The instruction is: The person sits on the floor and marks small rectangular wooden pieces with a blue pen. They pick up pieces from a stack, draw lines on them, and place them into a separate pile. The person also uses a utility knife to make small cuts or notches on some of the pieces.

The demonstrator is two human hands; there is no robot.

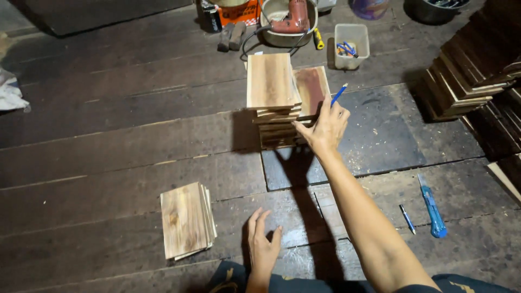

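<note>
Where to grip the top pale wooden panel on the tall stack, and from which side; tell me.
Likely by the two long side edges of the top pale rectangular wooden panel, coming from above. It lies flat and slightly askew on the tall stack of wooden panels, so its edges overhang. The right hand, holding a blue pencil, is beside it.

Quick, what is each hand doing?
Left hand: open, flat on the floor.
Right hand: holding a blue pencil, touching the board stack.
</note>
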